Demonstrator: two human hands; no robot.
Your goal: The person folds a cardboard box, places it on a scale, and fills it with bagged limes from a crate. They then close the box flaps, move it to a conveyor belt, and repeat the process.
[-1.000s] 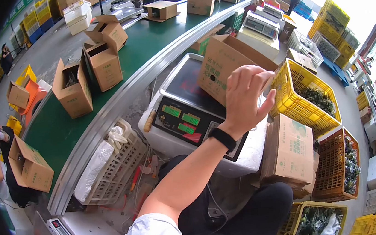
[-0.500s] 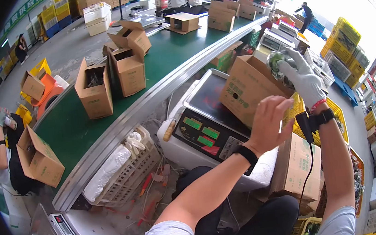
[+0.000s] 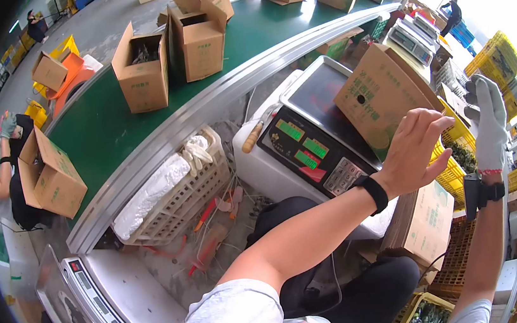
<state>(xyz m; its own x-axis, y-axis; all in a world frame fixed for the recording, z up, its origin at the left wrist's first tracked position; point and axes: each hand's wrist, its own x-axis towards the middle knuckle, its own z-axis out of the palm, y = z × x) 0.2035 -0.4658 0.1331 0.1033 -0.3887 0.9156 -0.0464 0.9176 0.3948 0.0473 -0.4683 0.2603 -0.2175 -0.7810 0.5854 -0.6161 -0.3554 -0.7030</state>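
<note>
My bare left hand has its fingers stretched out and holds nothing, close to the lower right of a cardboard box. The box leans at a tilt on the metal pan of a weighing scale with lit green displays. Farther right, my right hand wears a white glove; its fingers are apart and nothing shows in them. It is raised beside yellow crates, one holding dark green contents. The box's inside is hidden from here.
A green conveyor with a metal rail carries several open cartons. A white basket stands below it. Flat cardboard lies right of my legs. Another scale is at lower left. A co-worker's gloved hand is far left.
My right hand has moved right and down from the box; the clear bag with green contents no longer shows in it. My left hand stays near the box. The view has tilted down.
</note>
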